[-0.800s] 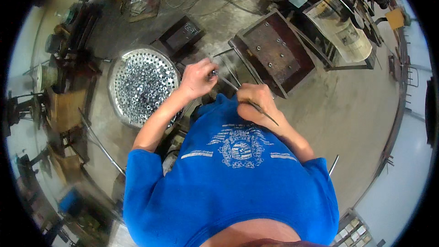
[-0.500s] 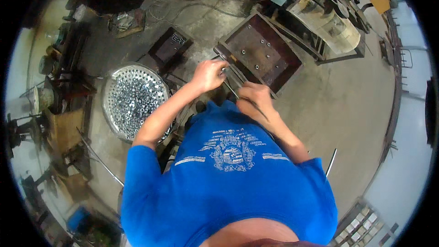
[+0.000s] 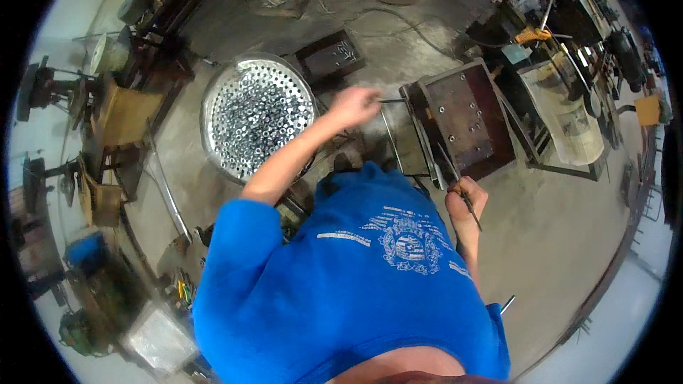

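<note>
My right hand (image 3: 466, 203) is closed around a slim, dark metal rod (image 3: 449, 162), whose ends stick out on both sides of the fist. It is beside the near corner of a rusty brown metal tray (image 3: 491, 162) with several nuts lying in it. My left hand (image 3: 357, 107) is stretched forward between that tray and a round perforated metal basin (image 3: 213, 110). Its fingers look curled but are slightly blurred, and what they hold, if anything, cannot be made out. A big heap of shiny metal nuts (image 3: 260, 124) lies in the basin, under and beyond my left forearm.
A small dark box (image 3: 327, 60) with a few metal pieces stands behind the basin. A bench with a pale curved sheet (image 3: 565, 114) is at the far right. A long metal bar (image 3: 169, 192) leans at the left. Cables (image 3: 413, 25) run over the floor.
My hands were close together at the tray's near edge and have moved apart. The left went away from the rod; the right keeps hold of it. The whole view has shifted, with surroundings now farther right.
</note>
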The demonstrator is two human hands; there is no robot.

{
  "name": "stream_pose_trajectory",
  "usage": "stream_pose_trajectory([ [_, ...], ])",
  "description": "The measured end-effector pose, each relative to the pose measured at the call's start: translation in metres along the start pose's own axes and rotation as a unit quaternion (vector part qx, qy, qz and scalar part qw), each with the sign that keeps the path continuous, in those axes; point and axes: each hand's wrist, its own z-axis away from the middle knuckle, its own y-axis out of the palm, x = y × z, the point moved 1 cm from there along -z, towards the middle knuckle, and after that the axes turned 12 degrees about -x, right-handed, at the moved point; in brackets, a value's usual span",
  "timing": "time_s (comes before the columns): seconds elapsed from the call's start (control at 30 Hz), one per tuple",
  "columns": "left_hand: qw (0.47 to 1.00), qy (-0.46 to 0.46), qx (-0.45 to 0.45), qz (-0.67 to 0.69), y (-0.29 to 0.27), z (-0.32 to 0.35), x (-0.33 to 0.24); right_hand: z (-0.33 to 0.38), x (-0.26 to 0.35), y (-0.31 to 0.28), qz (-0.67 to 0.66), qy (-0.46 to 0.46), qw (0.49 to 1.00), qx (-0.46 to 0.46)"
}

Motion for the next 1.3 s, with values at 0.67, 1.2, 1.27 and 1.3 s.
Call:
stream_pose_trajectory([
  [0.67, 0.972, -0.134, 0.044, -0.187, -0.093, 0.033, 0.118, -0.002, 0.021, 0.026, -0.006, -0.064, 0.992, 0.108],
  [1.2, 0.977, 0.189, 0.009, 0.101, -0.1, 0.031, -0.063, -0.014, 0.062, 0.042, -0.153, -0.149, 0.959, 0.185],
  [1.27, 0.973, 0.208, 0.008, 0.102, -0.097, 0.026, -0.065, -0.016, 0.064, 0.041, -0.169, -0.141, 0.958, 0.185],
  [1.3, 0.971, 0.219, -0.001, 0.096, -0.096, 0.023, -0.066, -0.016, 0.063, 0.04, -0.16, -0.149, 0.959, 0.178],
])
